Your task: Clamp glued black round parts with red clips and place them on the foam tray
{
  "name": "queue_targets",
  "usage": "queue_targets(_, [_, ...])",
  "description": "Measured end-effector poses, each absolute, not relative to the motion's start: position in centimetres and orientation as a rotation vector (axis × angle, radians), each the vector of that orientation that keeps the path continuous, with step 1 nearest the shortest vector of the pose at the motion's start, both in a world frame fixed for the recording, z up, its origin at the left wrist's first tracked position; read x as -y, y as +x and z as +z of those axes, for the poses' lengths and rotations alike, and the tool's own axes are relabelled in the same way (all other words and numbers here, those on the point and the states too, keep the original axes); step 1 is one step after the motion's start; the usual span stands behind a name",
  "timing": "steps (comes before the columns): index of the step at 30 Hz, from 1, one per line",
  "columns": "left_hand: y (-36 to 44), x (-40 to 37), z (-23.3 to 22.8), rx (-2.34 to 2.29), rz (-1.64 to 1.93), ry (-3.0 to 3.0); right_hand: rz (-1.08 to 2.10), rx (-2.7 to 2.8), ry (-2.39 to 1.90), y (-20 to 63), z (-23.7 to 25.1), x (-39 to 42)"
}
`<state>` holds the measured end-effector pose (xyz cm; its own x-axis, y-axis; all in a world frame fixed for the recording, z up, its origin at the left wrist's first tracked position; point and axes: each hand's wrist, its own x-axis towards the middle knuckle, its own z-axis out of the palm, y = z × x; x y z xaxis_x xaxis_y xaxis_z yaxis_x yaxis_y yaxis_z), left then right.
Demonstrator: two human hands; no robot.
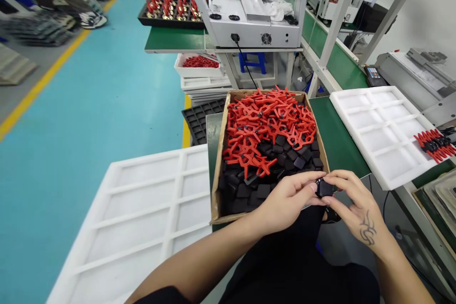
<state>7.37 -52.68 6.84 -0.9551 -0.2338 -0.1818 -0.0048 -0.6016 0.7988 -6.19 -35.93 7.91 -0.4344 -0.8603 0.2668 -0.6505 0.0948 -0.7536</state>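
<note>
My left hand (287, 197) and my right hand (352, 202) meet just in front of a cardboard box (218, 161), and both pinch one small black square part (323, 188) between their fingertips. The box is heaped with red spring clamps (265, 126) at the back and several black square parts (249, 185) at the front. The held part hangs over the box's near right corner, above my lap.
A white compartment tray (142, 218) lies at my left and another white tray (381, 133) at my right, with a few red clamps (434, 145) on its right edge. A green bench (338, 142), a grey machine (249, 19) and a black tray of clamps (171, 9) stand beyond.
</note>
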Motion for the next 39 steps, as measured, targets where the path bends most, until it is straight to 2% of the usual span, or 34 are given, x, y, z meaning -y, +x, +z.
queue_targets(23, [7.3, 52.4, 6.7, 1.353, -2.632, 0.48, -1.244, -2.075, -1.61, -6.3, 8.7, 36.1])
queue_targets(28, [7.4, 52.5, 6.9, 1.303, -2.65, 0.417, -1.32, -2.216, -1.533, -8.9, 9.6, 39.6])
queue_targets(31, [7.6, 52.5, 7.0, 1.299, -2.635, 0.416, -1.125, -2.244, -1.762, -10.6, 9.3, 43.8])
queue_targets(36, [7.8, 52.4, 7.1, 1.225, -2.618, 0.399, -0.59, -2.348, -2.064, -12.1, 7.3, 48.7])
queue_targets(39, [7.8, 52.5, 7.1, 1.2, -2.614, 0.396, -0.503, -2.343, -2.097, -12.6, 6.6, 49.2])
